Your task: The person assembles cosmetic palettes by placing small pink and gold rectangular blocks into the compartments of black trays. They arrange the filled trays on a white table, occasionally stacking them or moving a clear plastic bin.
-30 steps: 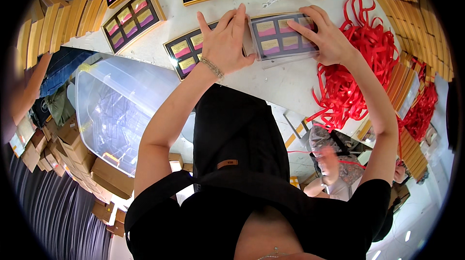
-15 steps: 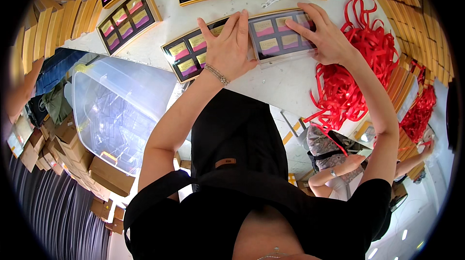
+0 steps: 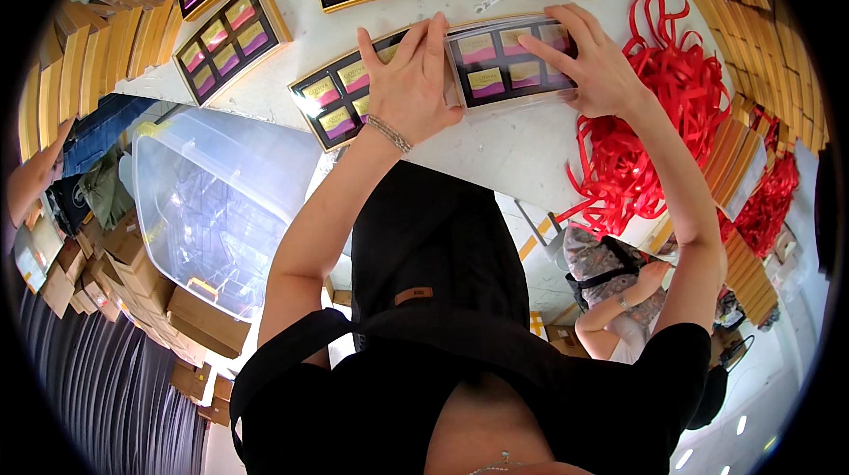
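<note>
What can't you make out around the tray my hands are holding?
- Left end of the clear-lidded tray, head view: covered by the left hand.
- Its right edge: under the right hand.
- The open tray beside it: its right part lies behind the left hand, glare blanks one corner.
- Clear plastic bin: contents too hazy to tell.

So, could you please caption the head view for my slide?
Both hands, left and right, hold a clear-lidded tray of wrapped chocolates over a white table.
</note>
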Tool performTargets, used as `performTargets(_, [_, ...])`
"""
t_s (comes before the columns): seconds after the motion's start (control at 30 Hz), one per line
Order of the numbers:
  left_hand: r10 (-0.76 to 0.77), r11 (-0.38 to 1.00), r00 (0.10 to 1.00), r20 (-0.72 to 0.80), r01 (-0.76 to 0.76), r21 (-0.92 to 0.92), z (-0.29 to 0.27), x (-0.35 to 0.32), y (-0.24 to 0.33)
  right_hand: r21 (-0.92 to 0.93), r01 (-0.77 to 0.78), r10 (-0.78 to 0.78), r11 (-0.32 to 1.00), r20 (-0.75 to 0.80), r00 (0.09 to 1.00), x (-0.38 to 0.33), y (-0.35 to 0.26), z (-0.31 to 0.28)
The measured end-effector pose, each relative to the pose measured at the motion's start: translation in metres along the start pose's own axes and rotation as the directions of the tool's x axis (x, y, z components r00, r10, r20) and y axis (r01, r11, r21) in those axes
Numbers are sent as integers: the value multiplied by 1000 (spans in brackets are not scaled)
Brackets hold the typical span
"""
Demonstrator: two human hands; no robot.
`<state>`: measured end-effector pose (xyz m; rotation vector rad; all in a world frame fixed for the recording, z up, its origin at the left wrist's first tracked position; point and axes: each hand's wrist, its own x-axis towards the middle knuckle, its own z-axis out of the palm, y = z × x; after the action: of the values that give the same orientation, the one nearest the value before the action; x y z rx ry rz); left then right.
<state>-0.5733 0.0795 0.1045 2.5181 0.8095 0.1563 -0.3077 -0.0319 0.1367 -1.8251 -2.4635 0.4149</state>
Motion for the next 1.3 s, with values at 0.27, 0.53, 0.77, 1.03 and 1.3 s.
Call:
performTargets(0.27, [-24, 994, 999, -23, 27, 107, 2, -1, 3, -9, -55, 56, 998, 51, 997, -2, -3, 4])
performTargets(0.53, [125, 991, 985, -122, -117, 69, -14, -23, -28, 48, -76, 74, 996, 23, 997, -3, -14, 4])
performTargets(0.77, [-11, 992, 1000, 20, 8, 123, -43, -82, -70, 104, -153, 152, 983, 15, 988, -2, -37, 8])
performTargets(1.03, [-183, 975, 983, -10, 183, 129, -58, -97, -87, 101, -181, 185, 978, -35, 982, -6, -65, 19])
performTargets(1.3, [-168, 982, 984, -58, 172, 75, -67, -97, -105, 379, -97, 196, 920, -233, 953, -14, -72, 26])
